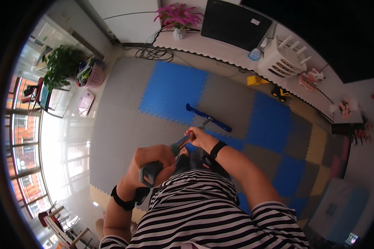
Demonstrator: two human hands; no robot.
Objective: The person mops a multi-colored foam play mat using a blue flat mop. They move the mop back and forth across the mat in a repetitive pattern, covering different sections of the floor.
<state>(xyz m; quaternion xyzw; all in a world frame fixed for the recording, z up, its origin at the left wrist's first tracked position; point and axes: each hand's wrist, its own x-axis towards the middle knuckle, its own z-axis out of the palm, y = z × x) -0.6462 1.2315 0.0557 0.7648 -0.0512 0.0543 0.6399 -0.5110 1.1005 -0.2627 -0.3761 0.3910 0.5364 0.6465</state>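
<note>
A long-handled floor mop with a narrow blue head [219, 124] reaches away from me over the interlocking foam mat [121, 130]. The mop head lies across blue and grey tiles. My left hand [155, 165] is closed around the grey grip at the handle's near end, where a loop sticks out. Farther down the handle, my right hand [198, 137] is wrapped around the shaft. Both wrists wear black bands. One of my bare feet shows partly beneath the handle.
A pink basket [95, 76], a potted plant [60, 67] and a pink scale [86, 102] stand at the left. Coiled black cables [154, 54] lie beyond the mat. Toy vehicles [280, 94] and a low white ledge [218, 49] bearing a white crate [279, 60] line the far right.
</note>
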